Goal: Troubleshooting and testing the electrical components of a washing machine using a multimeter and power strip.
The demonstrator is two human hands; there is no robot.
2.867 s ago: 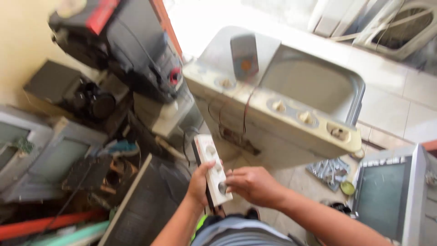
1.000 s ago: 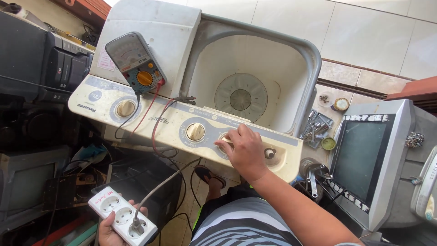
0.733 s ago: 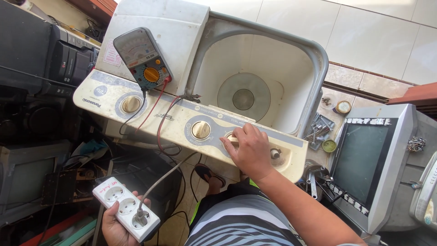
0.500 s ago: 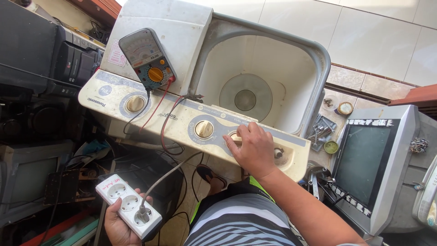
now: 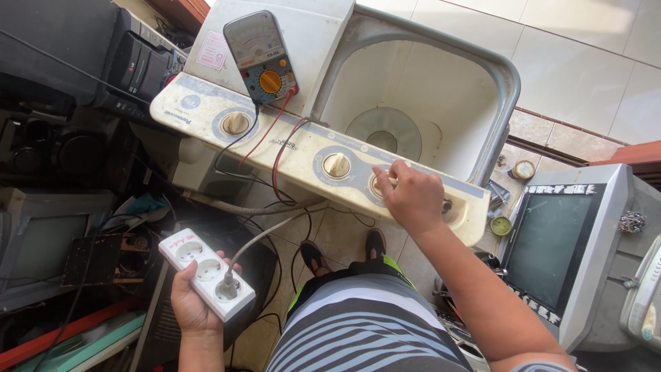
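1. In the head view, we see the right hand [image 5: 413,200] at centre frame, its fingers curled around a round control knob [image 5: 383,184] on the cream panel of a twin-tub washing machine [image 5: 482,207]; the hand's grip is closed on the knob, which is mostly covered by the fingers.
2. We find the left hand [image 5: 189,303] at the lower left of the frame, its grip closed around a white power strip [image 5: 205,273], held flat with the sockets facing up.
3. We note a grey plug [image 5: 226,286] sitting in the socket nearest the bottom of the frame, its grey cable arching up and right toward the machine.
4. Two further knobs lie on the same panel: a middle knob [image 5: 337,165] just left of the right hand and a left knob [image 5: 235,123] further toward the upper left.
5. We see an analogue multimeter [image 5: 260,56] lying on the closed lid at the top centre, with red and black leads hanging down over the panel.
6. The open tub [image 5: 413,89] fills the upper centre, a round disc at its bottom.
7. At the right edge stands a grey monitor [image 5: 558,241]; dark audio equipment [image 5: 138,62] fills the upper left.
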